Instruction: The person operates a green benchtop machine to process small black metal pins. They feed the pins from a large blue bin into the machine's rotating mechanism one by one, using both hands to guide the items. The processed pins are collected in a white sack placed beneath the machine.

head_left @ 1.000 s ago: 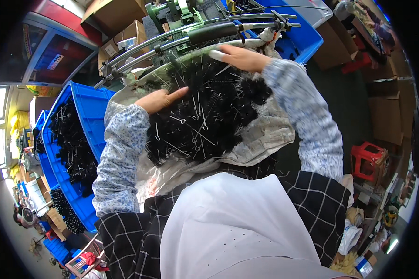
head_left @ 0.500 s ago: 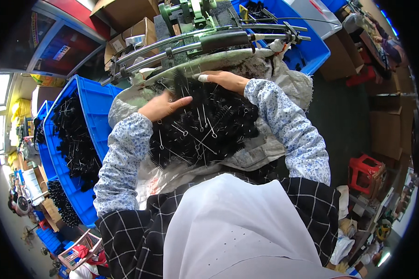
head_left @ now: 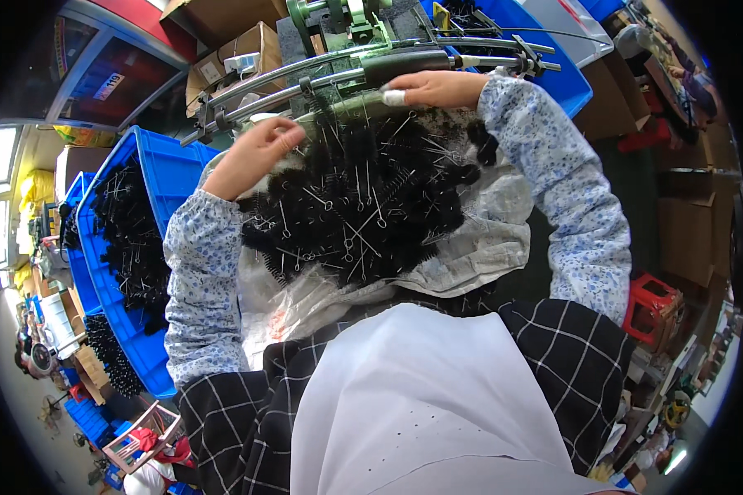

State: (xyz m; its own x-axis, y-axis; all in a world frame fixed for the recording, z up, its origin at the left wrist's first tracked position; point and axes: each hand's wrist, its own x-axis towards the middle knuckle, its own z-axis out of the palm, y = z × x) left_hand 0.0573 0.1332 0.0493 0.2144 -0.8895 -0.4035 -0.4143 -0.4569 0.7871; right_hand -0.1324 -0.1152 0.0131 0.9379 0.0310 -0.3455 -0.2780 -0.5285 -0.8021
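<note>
Starting at the far left, a deep blue bin (head_left: 169, 169) leans into view, loosely filled with black-bristled brushes (head_left: 128, 239) whose thin wire stems catch the light. Just right of it, the person's left forearm rises from the lower edge in a white sleeve (head_left: 206, 285) printed with small blue flowers. The left hand (head_left: 256, 155) is above the upper-left side of a brush pile, its fingers bent and its thumb near them; whether anything is pinched between them, I cannot tell.

Filling the centre, in front of the person's body, is that pile of black brushes (head_left: 351, 210), a tangled heap with silvery wire stems pointing every way, many ending in small round loops. The heap lies on a pale woven sack (head_left: 491, 239), which spreads out beneath it toward the right. Below, nearest the viewer, a smooth light-coloured cloth (head_left: 413, 379) covers the front of a black garment with white checks (head_left: 565, 351). Beyond the pile, a green metal machine (head_left: 359, 25) stands behind long steel rods, one with a dark roller (head_left: 404, 64).

Right of centre, the right hand (head_left: 437, 89) reaches leftward over the pile's far edge, near the roller. Its fingers are straightened, with one white-wrapped tip slightly apart from the finger above. Farther right stands a red stool (head_left: 652, 309).
</note>
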